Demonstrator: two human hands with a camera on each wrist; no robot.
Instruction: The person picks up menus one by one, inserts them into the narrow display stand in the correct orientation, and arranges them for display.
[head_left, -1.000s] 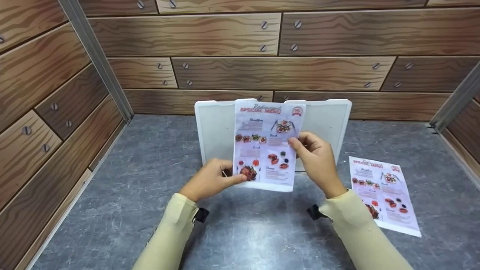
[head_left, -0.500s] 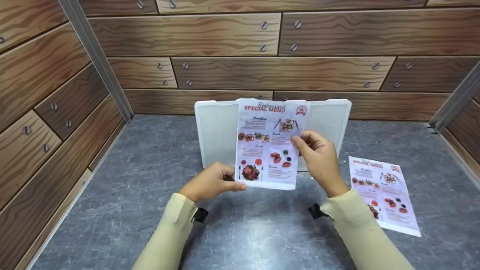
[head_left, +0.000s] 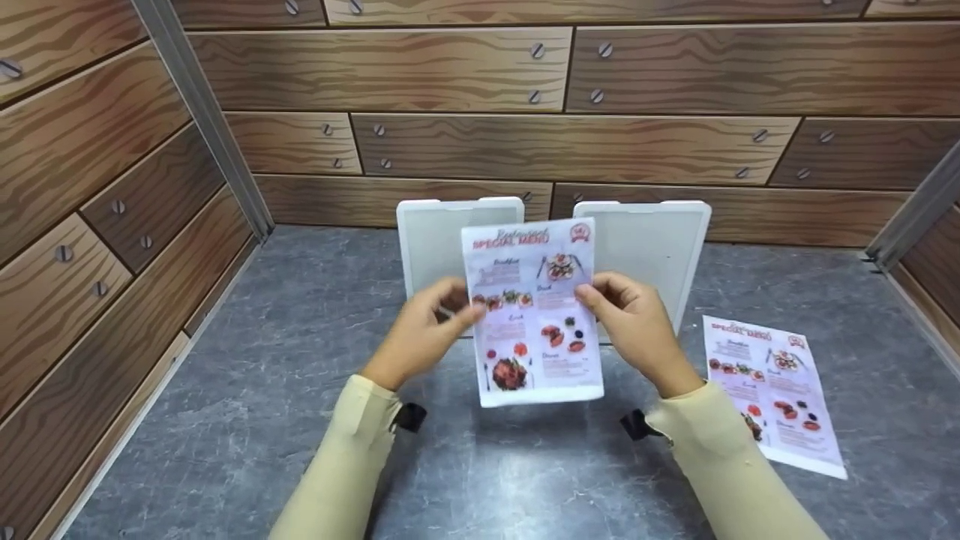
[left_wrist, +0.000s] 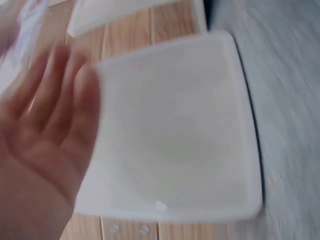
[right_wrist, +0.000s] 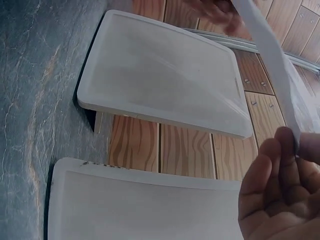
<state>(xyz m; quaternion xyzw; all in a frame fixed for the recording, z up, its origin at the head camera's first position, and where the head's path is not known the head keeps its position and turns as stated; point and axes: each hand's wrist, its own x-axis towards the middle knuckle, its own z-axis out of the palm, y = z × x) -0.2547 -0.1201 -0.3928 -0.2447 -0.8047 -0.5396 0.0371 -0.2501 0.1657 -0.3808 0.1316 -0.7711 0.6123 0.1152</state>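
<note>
In the head view a printed menu is held up in front of two white-rimmed panels. My right hand pinches its right edge, thumb in front and fingers behind. At the left edge is my left hand, its thumb overlapping the paper and its fingertips partly behind it. The left wrist view shows the fingers of the left hand nearly straight and blurred. The right wrist view shows the menu edge-on in the right hand. Behind it stand the left panel and the right panel.
A second menu lies flat on the grey marbled table, right of the right forearm. Wood-patterned walls enclose the back and sides. Each wrist wears a dark strap, partly covered by pale sleeves.
The held menu has come lower and slightly left, uncovering the gap between the panels. My left hand has shifted from its lower left corner up its left edge. The right hand keeps its pinch.
</note>
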